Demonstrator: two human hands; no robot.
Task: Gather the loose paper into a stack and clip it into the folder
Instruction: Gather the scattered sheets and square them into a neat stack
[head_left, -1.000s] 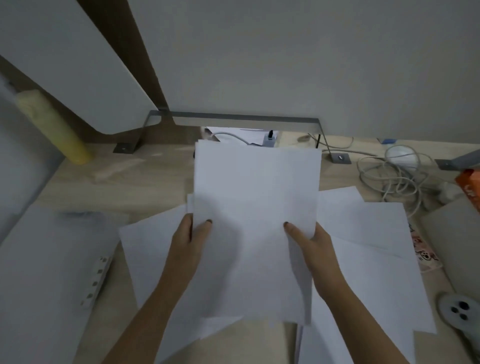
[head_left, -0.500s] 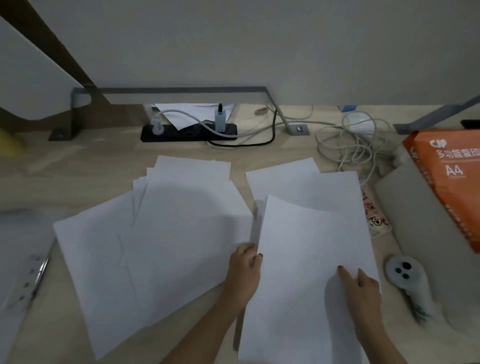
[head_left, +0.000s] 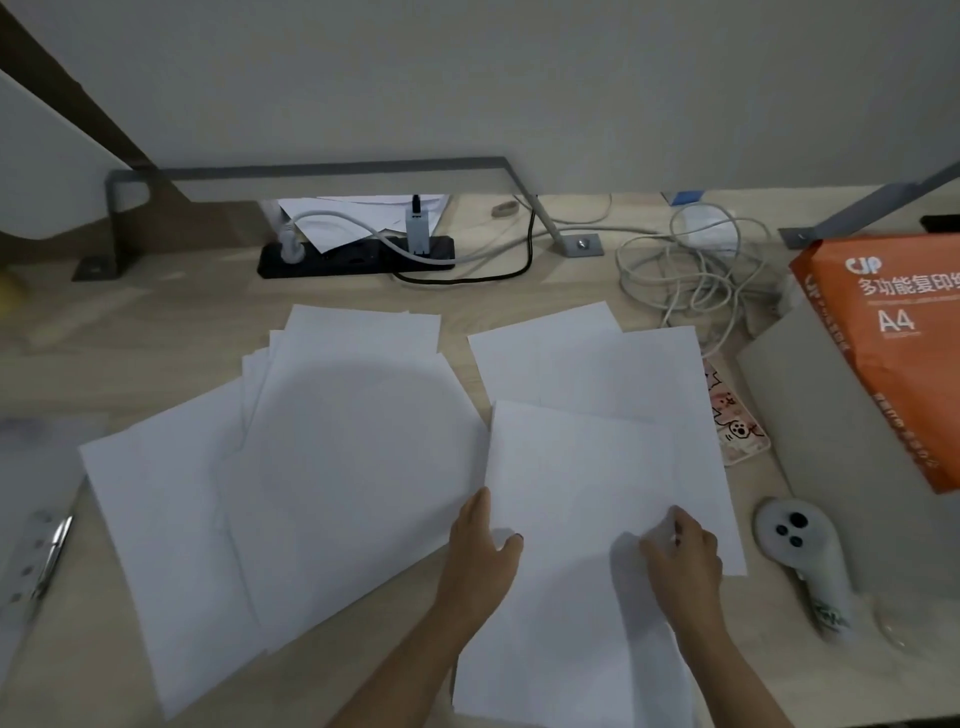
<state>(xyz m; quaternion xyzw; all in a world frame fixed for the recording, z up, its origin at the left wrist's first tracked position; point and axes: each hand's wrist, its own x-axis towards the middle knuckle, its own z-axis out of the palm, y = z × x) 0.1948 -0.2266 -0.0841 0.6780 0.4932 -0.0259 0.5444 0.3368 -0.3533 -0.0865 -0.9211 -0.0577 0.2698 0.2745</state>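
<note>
**One head-worn camera, tilted forward and down**

A single view looks out from the person's head, above the near edge of the desk (head_left: 156, 332), and tilts forward and down. Both forearms enter from the bottom edge. The left hand (head_left: 480, 545) and right hand (head_left: 680, 551) meet on a sheet (head_left: 571, 493) low and right of centre, close to the lens. The desk top fills the lower two thirds of the frame, and the wall (head_left: 519, 78) it faces fills the upper third. The power strip (head_left: 358, 257) at the desk's back sits just above centre. The wide angle reaches the folder (head_left: 23, 566) at the left edge and the orange paper pack (head_left: 893, 364), cut by the right edge.
</note>
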